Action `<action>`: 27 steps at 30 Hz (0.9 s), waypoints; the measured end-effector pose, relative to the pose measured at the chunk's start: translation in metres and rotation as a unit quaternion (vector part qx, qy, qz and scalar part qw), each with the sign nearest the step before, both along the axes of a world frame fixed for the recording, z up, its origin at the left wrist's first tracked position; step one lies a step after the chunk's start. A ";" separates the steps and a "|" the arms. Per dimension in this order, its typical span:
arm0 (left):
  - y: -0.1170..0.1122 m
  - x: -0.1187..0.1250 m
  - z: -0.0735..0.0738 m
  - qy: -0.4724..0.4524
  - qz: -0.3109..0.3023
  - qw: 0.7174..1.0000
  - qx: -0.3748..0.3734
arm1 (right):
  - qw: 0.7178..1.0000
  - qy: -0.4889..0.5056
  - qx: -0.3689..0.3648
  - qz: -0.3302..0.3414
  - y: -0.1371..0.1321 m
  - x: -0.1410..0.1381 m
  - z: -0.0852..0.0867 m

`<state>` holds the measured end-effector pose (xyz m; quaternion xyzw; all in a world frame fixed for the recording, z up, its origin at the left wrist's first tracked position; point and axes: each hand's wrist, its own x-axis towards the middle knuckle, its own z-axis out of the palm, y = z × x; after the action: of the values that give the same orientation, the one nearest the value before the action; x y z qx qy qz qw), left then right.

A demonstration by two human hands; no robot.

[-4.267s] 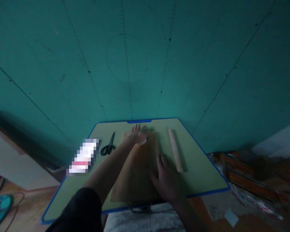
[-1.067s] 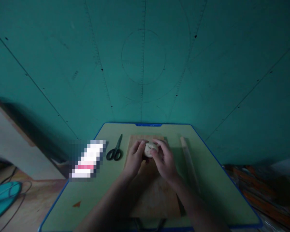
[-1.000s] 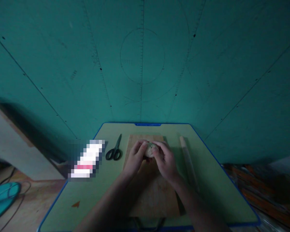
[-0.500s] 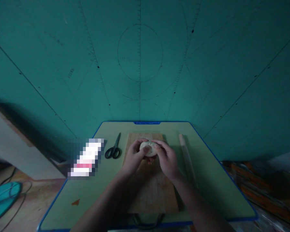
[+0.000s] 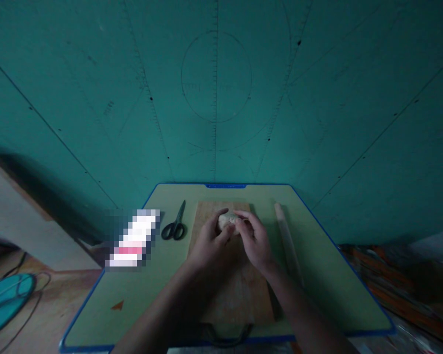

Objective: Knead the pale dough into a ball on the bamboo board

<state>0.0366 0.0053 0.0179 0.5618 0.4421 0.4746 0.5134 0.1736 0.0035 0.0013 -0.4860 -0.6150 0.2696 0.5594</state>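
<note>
A pale lump of dough (image 5: 227, 221) is held between both my hands above a wooden board (image 5: 243, 295). My left hand (image 5: 208, 243) wraps it from the left with the thumb pressed on its front. My right hand (image 5: 254, 241) pinches it from the right with curled fingers. The board lies on a green mat with a blue edge (image 5: 140, 290). Most of the dough is hidden by my fingers.
Black scissors (image 5: 174, 225) lie left of the board, and a blurred white and pink packet (image 5: 133, 239) lies further left. A wooden rolling pin (image 5: 287, 241) lies right of the board. A teal wall (image 5: 221, 88) rises behind the mat. Clutter (image 5: 398, 280) covers the floor at right.
Earlier both hands lay flat on the board; since then they have held the dough. In the last second the fingers have shifted and turned the lump slightly.
</note>
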 end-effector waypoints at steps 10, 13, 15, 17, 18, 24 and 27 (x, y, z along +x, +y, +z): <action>-0.005 -0.004 -0.004 -0.001 -0.043 0.999 0.023 | 0.994 -0.100 0.018 0.042 -0.004 0.003 0.006; -0.006 -0.003 0.000 -0.014 -0.050 0.998 0.028 | 0.997 -0.067 0.018 0.038 -0.004 0.002 0.007; -0.007 -0.001 0.001 -0.026 -0.058 0.998 0.022 | 0.999 -0.037 0.012 0.038 -0.003 0.001 0.006; -0.007 0.001 0.002 -0.033 -0.057 0.998 0.007 | 0.999 -0.007 0.002 0.033 -0.001 0.001 0.005; -0.007 0.003 0.003 -0.036 -0.052 0.998 -0.003 | 1.000 0.007 -0.005 0.028 0.000 0.001 0.004; -0.004 0.002 0.003 -0.031 -0.046 0.998 -0.015 | 1.000 0.012 0.002 0.006 -0.001 0.000 -0.002; -0.003 -0.001 0.001 -0.010 -0.039 0.999 -0.009 | 0.999 -0.018 0.019 0.025 -0.003 0.000 -0.004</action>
<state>0.0358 0.0027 0.0193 0.5692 0.4186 0.4560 0.5412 0.1732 0.0002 -0.0025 -0.4650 -0.6417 0.2629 0.5503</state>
